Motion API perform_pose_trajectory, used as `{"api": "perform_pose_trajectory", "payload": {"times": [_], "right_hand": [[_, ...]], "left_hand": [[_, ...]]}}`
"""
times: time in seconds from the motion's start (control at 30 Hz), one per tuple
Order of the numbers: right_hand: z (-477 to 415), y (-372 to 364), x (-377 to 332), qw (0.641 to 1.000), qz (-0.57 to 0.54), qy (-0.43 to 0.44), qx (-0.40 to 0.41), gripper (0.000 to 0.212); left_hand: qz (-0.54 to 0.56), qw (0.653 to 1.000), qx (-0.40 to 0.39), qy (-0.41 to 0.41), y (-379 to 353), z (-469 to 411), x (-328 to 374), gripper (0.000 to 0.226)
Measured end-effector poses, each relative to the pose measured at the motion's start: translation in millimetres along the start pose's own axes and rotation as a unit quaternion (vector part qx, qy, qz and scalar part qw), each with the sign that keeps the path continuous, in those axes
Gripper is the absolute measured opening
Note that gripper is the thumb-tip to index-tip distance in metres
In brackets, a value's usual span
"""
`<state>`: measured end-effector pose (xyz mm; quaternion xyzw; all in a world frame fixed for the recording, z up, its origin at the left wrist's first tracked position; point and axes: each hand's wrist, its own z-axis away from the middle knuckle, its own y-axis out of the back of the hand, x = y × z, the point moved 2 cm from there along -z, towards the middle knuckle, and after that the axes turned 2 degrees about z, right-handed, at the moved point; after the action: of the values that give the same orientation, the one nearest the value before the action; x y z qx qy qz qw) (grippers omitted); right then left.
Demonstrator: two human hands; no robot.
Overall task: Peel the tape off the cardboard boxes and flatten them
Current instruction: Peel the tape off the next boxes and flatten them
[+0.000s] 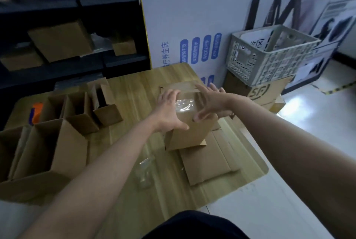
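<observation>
**Hands set on a taped cardboard box at table centre**

Tape scraps point(144, 171), clear and crumpled, are seen nearest on the wooden table point(123, 209), at about 6 o'clock from the table's middle. Just beyond them, toward 4 o'clock, a stack of flattened cardboard point(208, 163) is laid flat on the tabletop. On the far end of that stack a cardboard box point(189, 132) is stood, tilted somewhat, near the centre of the table.

The box is gripped from both sides. The left hand point(169, 110) is spread over its upper left edge, fingers apart and thumb pressed down on the near face. The right hand point(211, 104) is laid across the upper right, fingers splayed toward the far flap and thumb curled at the near edge. Between the two hands a glossy strip of clear tape point(185, 106) is seen on the box top; whether it is pinched by either hand cannot be told.

At 9 o'clock a row of open boxes point(63, 123) is lined up along the table's left edge, flaps raised. At 2 o'clock, off the table, a grey plastic crate point(269, 55) is rested on a printed carton point(269, 90). At 12 o'clock a white printed board point(192, 17) is stood upright, and at 10 o'clock dark shelves point(57, 7) holding more cartons are seen.
</observation>
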<state>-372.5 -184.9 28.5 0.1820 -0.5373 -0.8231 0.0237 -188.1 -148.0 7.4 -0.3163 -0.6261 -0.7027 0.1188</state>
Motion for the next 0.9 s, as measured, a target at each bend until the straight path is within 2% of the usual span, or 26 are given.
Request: {"api": "perform_pose_trajectory", "payload": {"times": [0.17, 0.3, 0.37, 0.43, 0.53, 0.73, 0.9], "right_hand": [[5, -6, 40, 0.996, 0.040, -0.051, -0.058, 0.144], [5, -28, 54, 0.996, -0.013, -0.063, -0.059, 0.143], [2, -34, 53, 0.997, -0.032, -0.053, -0.048, 0.140], [-2, -32, 51, 0.997, -0.038, -0.049, -0.050, 0.139], [-4, -30, 53, 0.996, -0.044, -0.050, -0.052, 0.138], [-2, -34, 55, 0.998, -0.043, -0.024, -0.035, 0.137], [1, -37, 57, 0.998, -0.061, -0.021, -0.027, 0.134]], "left_hand": [[0.072, 0.996, -0.040, 0.017, -31, -11, 4, 0.114], [0.058, 0.992, -0.100, 0.045, -45, -9, -4, 0.114], [0.074, 0.988, -0.118, 0.061, -45, -9, -8, 0.106], [0.096, 0.989, -0.087, 0.068, -40, -14, -8, 0.084], [0.051, 0.997, -0.022, 0.049, -35, -22, -3, 0.047], [-0.023, 0.999, 0.001, 0.038, -41, -27, 13, 0.028], [-0.026, 0.999, -0.011, 0.041, -44, -24, 19, 0.015]]}}
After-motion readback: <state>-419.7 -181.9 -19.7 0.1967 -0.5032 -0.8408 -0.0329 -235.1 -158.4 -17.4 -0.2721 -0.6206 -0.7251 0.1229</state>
